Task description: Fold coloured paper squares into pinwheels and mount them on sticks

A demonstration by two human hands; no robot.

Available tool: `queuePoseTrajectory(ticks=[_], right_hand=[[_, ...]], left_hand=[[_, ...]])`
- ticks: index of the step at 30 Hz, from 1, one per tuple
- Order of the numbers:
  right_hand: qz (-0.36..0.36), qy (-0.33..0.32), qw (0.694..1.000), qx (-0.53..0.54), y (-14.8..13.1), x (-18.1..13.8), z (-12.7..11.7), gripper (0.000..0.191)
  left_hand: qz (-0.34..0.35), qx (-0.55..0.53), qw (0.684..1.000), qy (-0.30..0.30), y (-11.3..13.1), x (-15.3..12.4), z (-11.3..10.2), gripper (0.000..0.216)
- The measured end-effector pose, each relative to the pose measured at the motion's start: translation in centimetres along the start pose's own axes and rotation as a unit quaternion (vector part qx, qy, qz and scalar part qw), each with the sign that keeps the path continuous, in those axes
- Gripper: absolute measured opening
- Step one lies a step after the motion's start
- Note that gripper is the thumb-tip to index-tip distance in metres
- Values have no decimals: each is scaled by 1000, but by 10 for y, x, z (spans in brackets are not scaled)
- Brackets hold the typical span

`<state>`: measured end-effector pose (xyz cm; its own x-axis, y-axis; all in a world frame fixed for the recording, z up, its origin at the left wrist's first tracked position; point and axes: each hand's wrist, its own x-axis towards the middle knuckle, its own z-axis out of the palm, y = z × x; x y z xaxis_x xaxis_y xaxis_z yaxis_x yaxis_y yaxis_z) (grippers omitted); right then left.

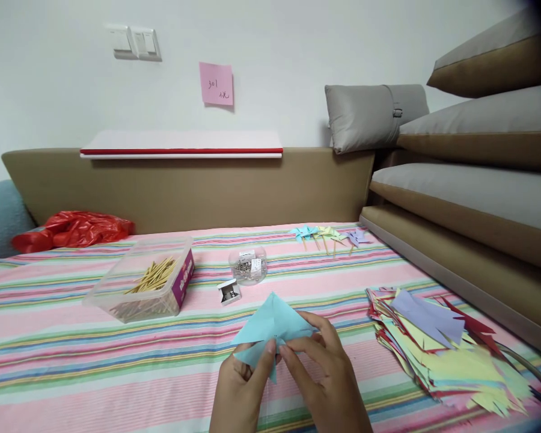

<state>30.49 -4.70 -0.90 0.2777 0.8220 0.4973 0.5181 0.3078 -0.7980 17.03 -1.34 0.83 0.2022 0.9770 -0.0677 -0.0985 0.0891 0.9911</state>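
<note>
A light blue sheet of pinwheel paper [264, 319], cut and partly folded toward its middle, is held up in front of me. My left hand [247, 373] grips its lower left part, the thumb pressed near the centre. With thumb and fingers, my right hand [322, 361] pinches the paper's right side and a flap by the centre. Both hands are closed, their fingertips nearly meeting. Just beyond the paper stand a small open box [229, 292] with metal bits in it and a round clear dish [249, 264] of small metal pieces.
A clear plastic box [148, 310] of wooden sticks stands at left. Several finished pinwheels [327, 233] lie at the back. Cut coloured paper [451, 367] is piled at right, with a dark-handled tool beside it. A red plastic bag [79, 228] and stacked cushions [473, 192] border the striped cloth [94, 373].
</note>
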Motion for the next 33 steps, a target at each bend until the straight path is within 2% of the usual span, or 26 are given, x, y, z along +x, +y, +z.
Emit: queuePoseTrajectory(ticks=[7, 10, 13, 16, 20, 26, 33], right_hand=[[-1, -4, 1000, -9, 2, 1, -1, 16], [-10, -9, 1000, -8, 2, 2, -1, 16], [14, 0, 1000, 5, -1, 3, -1, 14], [47, 26, 998, 29, -6, 4, -2, 11], [73, 8, 994, 75, -10, 5, -3, 16], [93, -1, 992, 86, -13, 6, -5, 16], [98, 19, 989, 107, -12, 6, -3, 14]], left_hand=[[-5, 15, 1000, -17, 3, -1, 2, 29], [-1, 24, 1000, 9, 2, -1, 2, 28], [4, 30, 999, 40, 2, -2, 3, 30], [7, 24, 999, 38, 2, -3, 4, 32], [7, 1, 999, 48, 1, -3, 5, 30], [-9, -45, 999, 18, 2, -3, 7, 29], [-7, -38, 999, 4, 6, -6, 9, 27]])
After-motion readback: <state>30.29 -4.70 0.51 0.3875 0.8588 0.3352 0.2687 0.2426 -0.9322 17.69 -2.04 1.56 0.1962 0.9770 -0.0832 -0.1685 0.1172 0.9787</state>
